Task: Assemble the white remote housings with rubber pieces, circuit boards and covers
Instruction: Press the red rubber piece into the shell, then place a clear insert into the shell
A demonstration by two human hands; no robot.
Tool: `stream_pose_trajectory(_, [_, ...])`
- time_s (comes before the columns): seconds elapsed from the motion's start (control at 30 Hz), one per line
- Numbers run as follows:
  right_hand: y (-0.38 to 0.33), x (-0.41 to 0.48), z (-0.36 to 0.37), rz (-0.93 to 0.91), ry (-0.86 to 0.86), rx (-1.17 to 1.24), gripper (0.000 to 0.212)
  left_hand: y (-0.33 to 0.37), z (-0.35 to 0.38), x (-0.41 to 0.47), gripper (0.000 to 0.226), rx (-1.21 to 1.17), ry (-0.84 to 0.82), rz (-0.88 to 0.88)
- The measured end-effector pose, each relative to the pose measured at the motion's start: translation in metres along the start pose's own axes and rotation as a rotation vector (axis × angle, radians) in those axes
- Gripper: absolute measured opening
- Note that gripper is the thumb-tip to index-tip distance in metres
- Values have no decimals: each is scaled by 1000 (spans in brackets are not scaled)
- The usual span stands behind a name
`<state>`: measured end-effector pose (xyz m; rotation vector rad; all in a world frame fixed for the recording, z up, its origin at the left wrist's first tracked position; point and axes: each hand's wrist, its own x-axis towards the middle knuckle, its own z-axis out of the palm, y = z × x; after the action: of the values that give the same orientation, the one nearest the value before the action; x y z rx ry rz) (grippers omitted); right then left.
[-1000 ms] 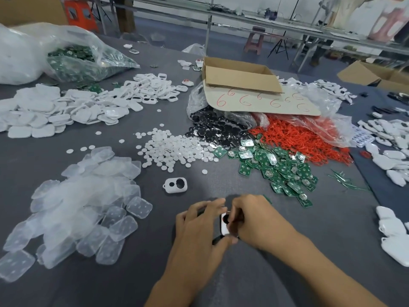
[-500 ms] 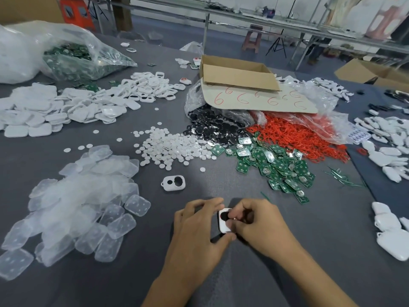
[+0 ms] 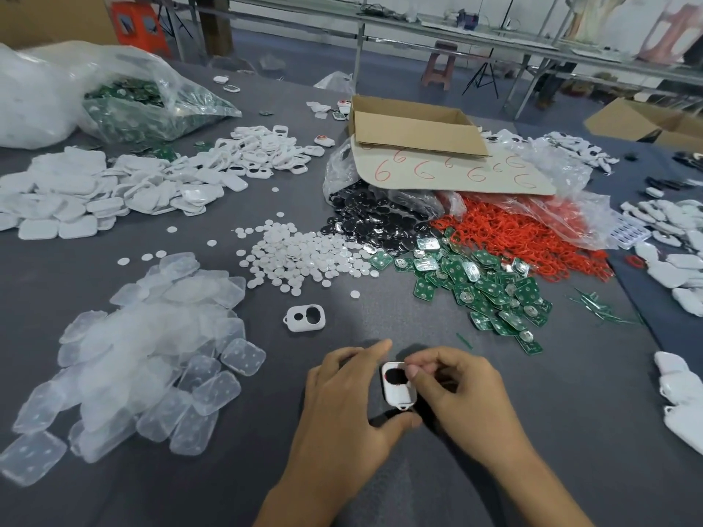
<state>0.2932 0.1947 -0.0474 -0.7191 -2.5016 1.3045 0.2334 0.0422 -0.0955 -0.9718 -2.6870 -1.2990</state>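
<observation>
A white remote housing [image 3: 395,389] with a dark oval opening is held upright between my two hands, near the table's front middle. My left hand [image 3: 342,408] grips it from the left, thumb under its lower end. My right hand [image 3: 456,397] holds its right side and pinches at the top edge of the opening. A second white housing [image 3: 304,318] with two holes lies flat on the table just beyond my left hand. Green circuit boards [image 3: 487,287] are heaped to the right. Translucent rubber pieces [image 3: 152,359] pile up on the left.
White discs [image 3: 304,256], black round parts [image 3: 372,222] and red rings [image 3: 525,237] lie mid-table. White covers [image 3: 95,199] fill the far left. A cardboard box [image 3: 411,127] sits behind. Finished white shells [image 3: 681,397] lie at the right edge. A plastic bag [image 3: 144,104] of boards is far left.
The housing now stands more upright and shows more of itself between my hands. My right fingers have shifted to the top of its opening.
</observation>
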Motion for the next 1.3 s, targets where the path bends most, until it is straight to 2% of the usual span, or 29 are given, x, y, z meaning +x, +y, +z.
stream_pose_trajectory(0.1, [-4, 5, 3, -19, 50, 8, 17, 4, -6, 0, 92, -104, 23, -25])
stream_pose_trajectory(0.13, [-6, 7, 6, -36, 77, 4, 18, 7, -10, 0, 86, -164, 55, -54])
stream_pose_trajectory(0.2, [-15, 7, 16, -106, 123, -3, 22, 8, -21, -3, 59, -273, 199, -126])
stream_pose_trajectory(0.27, [-30, 7, 38, -212, 86, -26, 22, 1, -36, -8, 35, -167, 418, -163])
stream_pose_trajectory(0.33, [-48, 7, 70, -326, -35, -100, 22, -14, -54, -12, 37, 40, 526, -261])
stream_pose_trajectory(0.4, [-65, 9, 106, -394, -162, -131, 21, -28, -74, -15, 41, 234, 469, -394])
stream_pose_trajectory(0.5, [-81, 12, 143, -360, -234, -217, 10, -39, -89, -16, 38, 288, 335, -511])
stream_pose_trajectory(0.57, [-80, 16, 149, -317, -207, -171, 4, -41, -91, -16, 38, 245, 322, -493])
stream_pose_trajectory(0.67, [-74, 16, 143, -243, -205, -73, 14, -42, -90, -16, 43, 137, 378, -444])
stream_pose_trajectory(0.73, [-74, 16, 140, -263, -239, -56, 15, -45, -89, -15, 42, 107, 374, -426])
stream_pose_trajectory(0.83, [-76, 18, 140, -317, -259, -101, 17, -50, -88, -12, 40, 136, 332, -411])
stream_pose_trajectory(0.93, [-80, 21, 143, -296, -260, -180, 15, -51, -89, -10, 43, 157, 307, -418])
stream_pose_trajectory(1.0, [-82, 22, 142, -280, -273, -164, 14, -51, -92, -9, 43, 194, 275, -401])
stream_pose_trajectory(1.07, [-82, 21, 138, -289, -274, -108, 13, -51, -96, -6, 33, 223, 246, -376])
stream_pose_trajectory(1.13, [-80, 17, 128, -261, -258, -13, 13, -46, -98, -5, 23, 137, 259, -362])
stream_pose_trajectory(1.3, [-62, 11, 80, -76, -170, 346, 12, -19, -78, 1, 17, -366, 330, -331])
